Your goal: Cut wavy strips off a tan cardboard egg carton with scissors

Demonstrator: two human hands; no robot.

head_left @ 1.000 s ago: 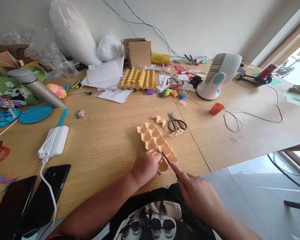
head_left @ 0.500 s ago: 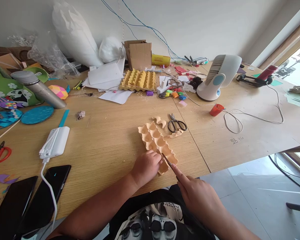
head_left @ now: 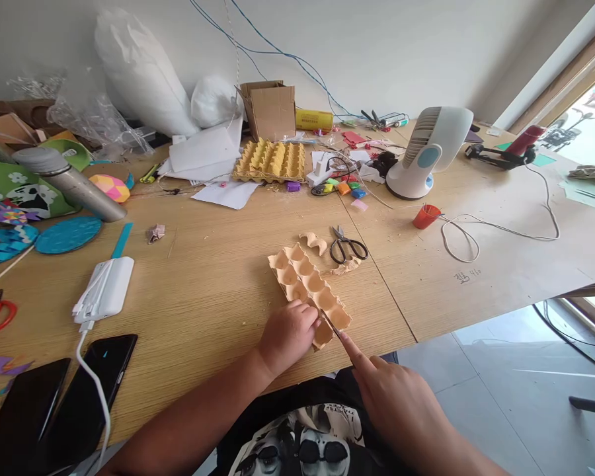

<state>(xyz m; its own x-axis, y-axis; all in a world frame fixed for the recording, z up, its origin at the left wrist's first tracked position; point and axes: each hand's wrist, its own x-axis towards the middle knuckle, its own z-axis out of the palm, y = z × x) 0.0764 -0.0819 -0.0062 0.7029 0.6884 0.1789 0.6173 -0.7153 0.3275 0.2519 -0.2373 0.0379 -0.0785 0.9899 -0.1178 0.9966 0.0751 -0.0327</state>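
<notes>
A tan strip of egg carton (head_left: pixel 305 281) lies on the wooden table (head_left: pixel 218 284) near its front edge. My left hand (head_left: pixel 287 332) is closed over the carton's near end and presses it down. My right hand (head_left: pixel 394 396) grips a thin knife (head_left: pixel 331 324), index finger stretched along its back. The blade is set into the carton's near end, right beside my left fingers. Two small cut-off carton scraps (head_left: pixel 315 242) lie just past the strip.
Black scissors (head_left: pixel 347 246) lie beyond the carton. A full yellow egg tray (head_left: pixel 271 160), cardboard box (head_left: pixel 270 109), white fan (head_left: pixel 429 149) and red cup (head_left: pixel 426 215) stand further back. A power bank (head_left: pixel 106 288) and two phones (head_left: pixel 86 396) lie left.
The hands and knife stay at the carton's near end; the blade has shifted only slightly. The camera view has drifted a little.
</notes>
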